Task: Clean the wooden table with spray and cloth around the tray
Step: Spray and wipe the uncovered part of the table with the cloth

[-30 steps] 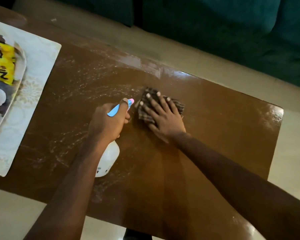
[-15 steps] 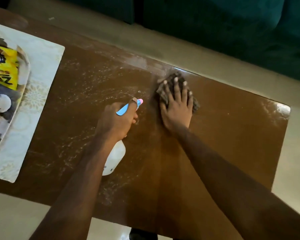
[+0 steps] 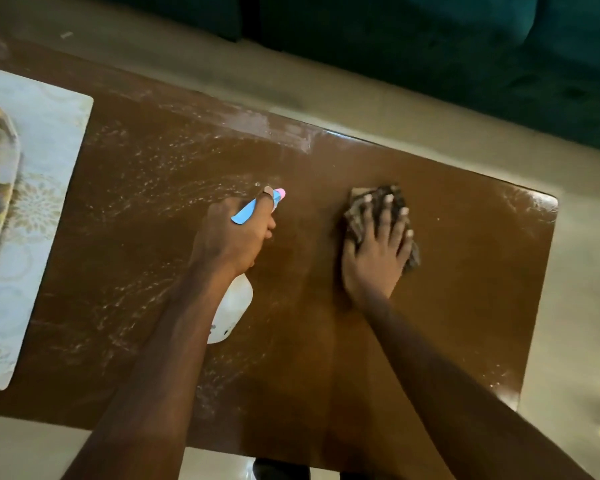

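Right hand [image 3: 374, 252], fingers flat, has drawn the dark checked cloth [image 3: 355, 213] back from the brown wooden table's [image 3: 471, 282] far edge — left hand [image 3: 229, 237] grips a white spray bottle [image 3: 232, 306]; droplets [image 3: 146, 174] leftward await wiping.

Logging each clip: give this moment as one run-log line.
left hand: grips bottle | right hand: flat on cloth, pressed on table | spray streaks: left of cloth | tray: far left, on mat
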